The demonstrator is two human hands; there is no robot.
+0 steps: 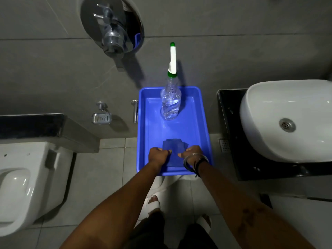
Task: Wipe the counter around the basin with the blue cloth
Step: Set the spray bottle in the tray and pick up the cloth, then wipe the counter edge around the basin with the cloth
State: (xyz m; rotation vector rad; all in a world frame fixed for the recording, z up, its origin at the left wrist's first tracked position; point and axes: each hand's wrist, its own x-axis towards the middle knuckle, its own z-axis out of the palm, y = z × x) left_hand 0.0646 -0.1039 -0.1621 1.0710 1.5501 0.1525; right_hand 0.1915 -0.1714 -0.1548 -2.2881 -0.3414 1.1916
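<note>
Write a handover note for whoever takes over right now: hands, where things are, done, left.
Left hand: gripping the left edge of the blue cloth.
Right hand: gripping its right edge.
The cloth lies folded at the near end of the blue tray; the spray bottle stands upright at the far end.
The basin sits on the black counter, to the right of the tray.
Done: cloth gripped.
Left: lift the cloth, wipe the counter around the basin.
</note>
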